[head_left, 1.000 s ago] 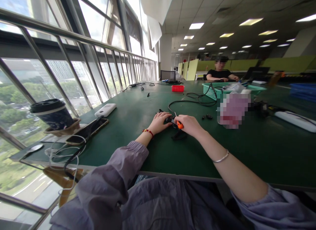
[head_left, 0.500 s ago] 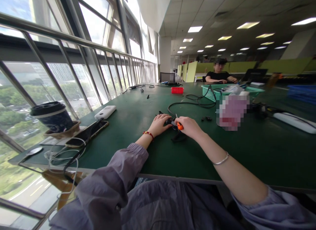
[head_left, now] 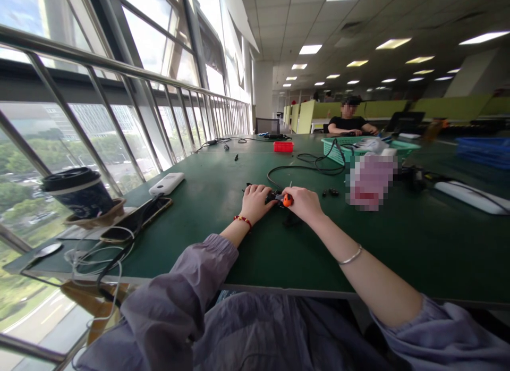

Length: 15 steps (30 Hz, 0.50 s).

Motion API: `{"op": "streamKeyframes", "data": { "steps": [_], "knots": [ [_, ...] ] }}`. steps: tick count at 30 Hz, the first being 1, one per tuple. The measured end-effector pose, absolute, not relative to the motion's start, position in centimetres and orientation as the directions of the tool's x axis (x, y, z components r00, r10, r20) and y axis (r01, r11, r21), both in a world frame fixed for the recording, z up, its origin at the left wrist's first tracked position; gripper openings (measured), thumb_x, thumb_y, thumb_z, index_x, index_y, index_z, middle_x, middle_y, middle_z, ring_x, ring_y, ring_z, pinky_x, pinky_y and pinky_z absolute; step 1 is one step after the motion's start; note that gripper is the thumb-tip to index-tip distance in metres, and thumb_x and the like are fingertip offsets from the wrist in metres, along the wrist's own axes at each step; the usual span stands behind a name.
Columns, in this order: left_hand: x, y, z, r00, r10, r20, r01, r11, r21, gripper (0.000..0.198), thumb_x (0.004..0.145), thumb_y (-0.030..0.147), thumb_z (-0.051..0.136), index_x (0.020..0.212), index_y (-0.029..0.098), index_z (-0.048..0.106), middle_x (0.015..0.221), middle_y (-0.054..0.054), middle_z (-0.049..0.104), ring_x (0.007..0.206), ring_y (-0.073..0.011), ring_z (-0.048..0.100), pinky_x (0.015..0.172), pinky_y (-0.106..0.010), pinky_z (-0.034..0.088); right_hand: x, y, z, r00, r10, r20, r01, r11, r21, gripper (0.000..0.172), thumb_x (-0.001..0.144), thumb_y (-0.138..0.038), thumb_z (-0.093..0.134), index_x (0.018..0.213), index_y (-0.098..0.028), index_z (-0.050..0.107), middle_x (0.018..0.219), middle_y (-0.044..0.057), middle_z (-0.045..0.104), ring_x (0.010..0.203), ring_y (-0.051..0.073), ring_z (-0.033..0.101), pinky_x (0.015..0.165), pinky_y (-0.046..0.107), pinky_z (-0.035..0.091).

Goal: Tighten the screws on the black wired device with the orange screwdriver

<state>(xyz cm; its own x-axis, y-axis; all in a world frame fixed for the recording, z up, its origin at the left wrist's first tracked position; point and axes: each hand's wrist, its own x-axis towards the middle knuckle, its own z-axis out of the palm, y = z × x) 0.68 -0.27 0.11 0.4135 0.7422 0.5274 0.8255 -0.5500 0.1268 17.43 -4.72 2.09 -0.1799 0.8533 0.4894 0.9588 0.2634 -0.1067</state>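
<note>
My left hand (head_left: 255, 202) is closed on a small black device (head_left: 274, 196) at the middle of the table, and its fingers hide part of it. The device's exact kind does not show. In my right hand (head_left: 306, 202) is a screwdriver (head_left: 287, 200) with an orange and black handle end; a thin metal shaft pokes up beyond the fingers. Both hands are close together, with the screwdriver's handle beside the device. A black strap-like piece (head_left: 291, 220) lies below the hands on the green table (head_left: 342, 254).
A black cable (head_left: 274, 171) curves behind my hands. Small black parts (head_left: 330, 192) lie to the right, near a pixelated pink item (head_left: 372, 182) and a green basket (head_left: 332, 150). Leftward are a phone (head_left: 137, 219), a power bank (head_left: 167, 184) and a cup (head_left: 79, 195). A person (head_left: 347, 121) sits across.
The camera view has shifted slightly. The screwdriver's orange handle end has turned more toward me and its shaft shows at a different angle; both hands keep their grips.
</note>
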Motion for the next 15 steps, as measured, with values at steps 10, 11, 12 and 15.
{"op": "streamKeyframes", "data": {
  "steps": [10,11,12,15],
  "knots": [
    [1.0,-0.4,0.3,0.439,0.731,0.523,0.844,-0.535,0.04,0.029,0.085,0.042,0.056,0.105,0.022,0.06,0.11,-0.01,0.059,0.107,-0.0292,0.047,0.097,-0.043,0.031,17.6,-4.6,2.2,0.0,0.804,0.594,0.871,0.292,-0.396,0.026,0.084,-0.047,0.047,0.086,-0.025,0.062,0.082,0.002,0.069,0.073,0.018,0.061,0.053,0.023,0.033],
    [1.1,-0.5,0.3,0.437,0.731,0.524,0.848,-0.53,0.032,0.029,0.085,0.042,0.056,0.104,0.021,0.06,0.109,-0.011,0.059,0.106,-0.0297,0.047,0.097,-0.044,0.032,17.7,-4.7,2.4,0.034,0.794,0.606,0.846,0.3,-0.441,0.029,0.086,-0.047,0.044,0.086,-0.025,0.063,0.08,0.002,0.068,0.072,0.018,0.061,0.054,0.023,0.033],
    [1.2,-0.4,0.3,0.434,0.73,0.527,0.852,-0.524,0.023,0.028,0.085,0.042,0.056,0.103,0.021,0.06,0.108,-0.011,0.059,0.106,-0.03,0.047,0.097,-0.044,0.032,17.9,-4.7,2.6,0.071,0.78,0.622,0.822,0.308,-0.48,0.032,0.087,-0.049,0.042,0.085,-0.025,0.063,0.077,0.002,0.068,0.071,0.018,0.061,0.054,0.023,0.034],
    [1.2,-0.3,0.2,0.436,0.727,0.53,0.859,-0.512,-0.004,0.028,0.084,0.043,0.057,0.102,0.022,0.06,0.106,-0.011,0.059,0.105,-0.0296,0.047,0.096,-0.044,0.033,19.0,-4.7,3.1,0.19,0.728,0.659,0.74,0.335,-0.583,0.037,0.087,-0.052,0.04,0.078,-0.023,0.062,0.07,0.002,0.065,0.072,0.018,0.06,0.057,0.024,0.035]
  ]
}}
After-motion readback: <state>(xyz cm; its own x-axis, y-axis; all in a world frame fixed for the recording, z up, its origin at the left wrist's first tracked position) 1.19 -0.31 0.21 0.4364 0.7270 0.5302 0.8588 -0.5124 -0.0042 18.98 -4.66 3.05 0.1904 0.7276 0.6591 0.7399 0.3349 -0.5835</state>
